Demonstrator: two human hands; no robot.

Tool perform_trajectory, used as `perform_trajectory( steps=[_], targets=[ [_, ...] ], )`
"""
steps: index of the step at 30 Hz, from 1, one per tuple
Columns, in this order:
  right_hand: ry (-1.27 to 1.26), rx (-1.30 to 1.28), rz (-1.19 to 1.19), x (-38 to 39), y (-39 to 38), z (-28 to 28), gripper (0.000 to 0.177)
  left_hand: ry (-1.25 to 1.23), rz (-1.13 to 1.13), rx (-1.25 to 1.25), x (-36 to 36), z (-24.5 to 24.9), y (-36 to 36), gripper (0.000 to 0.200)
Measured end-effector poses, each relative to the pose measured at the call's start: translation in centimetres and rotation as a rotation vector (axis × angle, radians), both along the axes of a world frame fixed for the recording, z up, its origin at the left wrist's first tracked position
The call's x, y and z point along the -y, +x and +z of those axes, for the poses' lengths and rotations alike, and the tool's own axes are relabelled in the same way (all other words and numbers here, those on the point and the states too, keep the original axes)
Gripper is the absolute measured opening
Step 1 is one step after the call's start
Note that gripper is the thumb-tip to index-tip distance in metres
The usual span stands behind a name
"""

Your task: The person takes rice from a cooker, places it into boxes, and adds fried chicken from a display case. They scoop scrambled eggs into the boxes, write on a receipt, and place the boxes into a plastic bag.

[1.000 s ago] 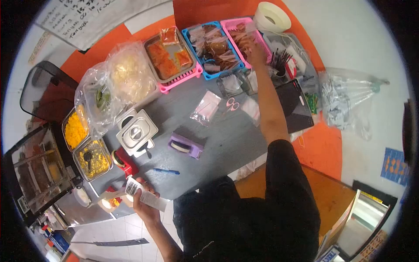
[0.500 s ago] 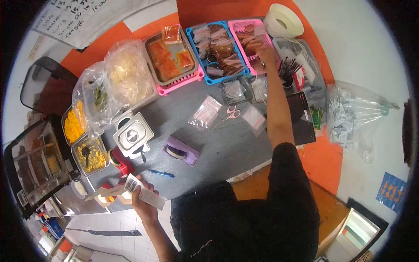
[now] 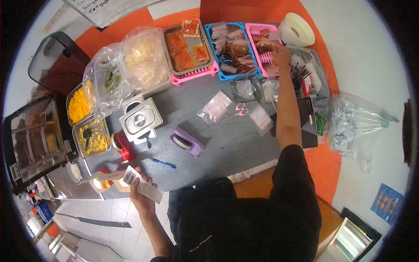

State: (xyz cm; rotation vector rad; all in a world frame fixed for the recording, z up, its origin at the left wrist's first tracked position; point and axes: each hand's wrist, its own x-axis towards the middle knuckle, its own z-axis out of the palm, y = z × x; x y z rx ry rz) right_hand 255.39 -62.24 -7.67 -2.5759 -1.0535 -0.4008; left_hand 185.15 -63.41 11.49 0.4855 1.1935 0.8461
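My left hand [image 3: 142,192] is closed on a white printed paper slip [image 3: 150,191] at the table's front edge. My right hand [image 3: 280,56] reaches over the pink basket [image 3: 267,57], which holds small brown packets [image 3: 262,43]. Its fingers are bent down among the packets; what they grip, if anything, is too small to tell. Beside that basket stands a blue basket [image 3: 224,76] with more bagged brown packets. Pink-handled scissors [image 3: 240,109] lie between clear plastic bags [image 3: 214,107]. A purple tape dispenser [image 3: 187,142] and a blue pen [image 3: 163,163] lie nearer my left hand.
Along the back stand a metal tray [image 3: 168,50] with orange-red packets and a large bag of pale food [image 3: 144,59]. Lidded steel containers [image 3: 140,121], a red tape dispenser [image 3: 125,150] and yellow food trays [image 3: 92,139] are at left. A white bowl [image 3: 297,30] sits back right.
The whole view has shifted a little, so the table items appear further right. My right hand is still at the pink basket; my left hand still holds the slip.
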Motion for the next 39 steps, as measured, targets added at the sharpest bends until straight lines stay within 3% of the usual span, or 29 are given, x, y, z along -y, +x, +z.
perform_trajectory(
  steps=[2,6,9,14,18,23,26,29,33,35,39],
  targets=[
    [0.022,0.028,0.016,0.0,-2.5,3.7,0.032,-0.009,-0.021,-0.002,0.1,0.1,-0.4,0.04],
    [-0.047,0.056,-0.067,0.3,-2.3,4.5,0.035,-0.009,-0.008,0.018,0.4,0.0,-1.6,0.04],
    [-0.002,-0.142,-0.084,0.3,-4.0,6.9,0.036,0.014,-0.022,0.021,0.6,-0.1,-2.6,0.04],
    [0.056,0.042,-0.171,0.4,-1.9,3.8,0.037,-0.009,0.05,0.003,1.3,-0.1,-3.7,0.04],
    [0.006,0.008,-0.147,0.6,-0.9,2.6,0.035,-0.001,0.049,-0.019,2.0,-0.2,-3.7,0.041],
    [0.176,0.02,0.017,0.9,1.1,-0.7,0.031,0.008,0.052,-0.038,2.3,-0.3,-3.0,0.041],
    [0.074,-0.067,0.012,1.3,3.5,-3.2,0.032,0.0,0.054,-0.026,2.3,-0.3,-2.5,0.04],
    [0.192,-0.165,-0.154,1.3,0.2,0.2,0.036,0.015,0.036,-0.017,2.2,-0.1,-1.8,0.039],
    [0.297,-0.173,-0.211,0.4,-0.3,-0.7,0.045,0.014,0.031,-0.039,2.1,0.1,-1.1,0.039],
    [0.08,-0.121,-0.119,0.3,-3.3,1.6,0.052,0.025,0.012,-0.041,2.0,0.1,-0.7,0.039],
    [0.082,-0.246,0.06,1.0,-0.8,-0.6,0.056,0.006,0.019,-0.07,1.9,0.3,0.1,0.04]
  ],
)
